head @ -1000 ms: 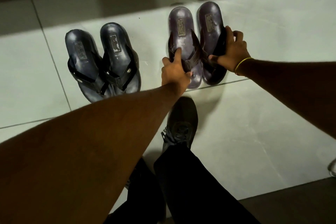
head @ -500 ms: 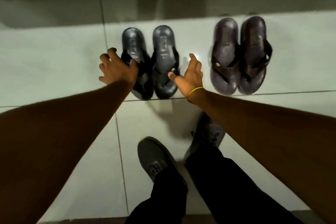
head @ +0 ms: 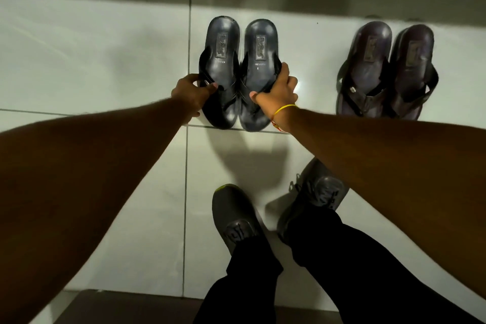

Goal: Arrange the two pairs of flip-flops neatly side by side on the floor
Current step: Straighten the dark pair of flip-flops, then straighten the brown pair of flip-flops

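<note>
Having left the brown pair [head: 386, 71] aligned at the floor's [head: 92, 55] far right, both hands now grip the black pair [head: 238, 73]: left hand [head: 188, 95] pinching its outer strap, right hand [head: 278, 89] clasping the other, squaring them beside it.

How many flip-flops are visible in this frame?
4. The black pair lies side by side at centre, the left hand and right hand gripping its straps. The brown pair sits apart on the right. None seems hidden.

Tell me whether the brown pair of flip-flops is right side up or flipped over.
Right side up. The brown pair lies flat on the floor, footbeds with printed labels and straps facing up. Neither hand touches it.
</note>
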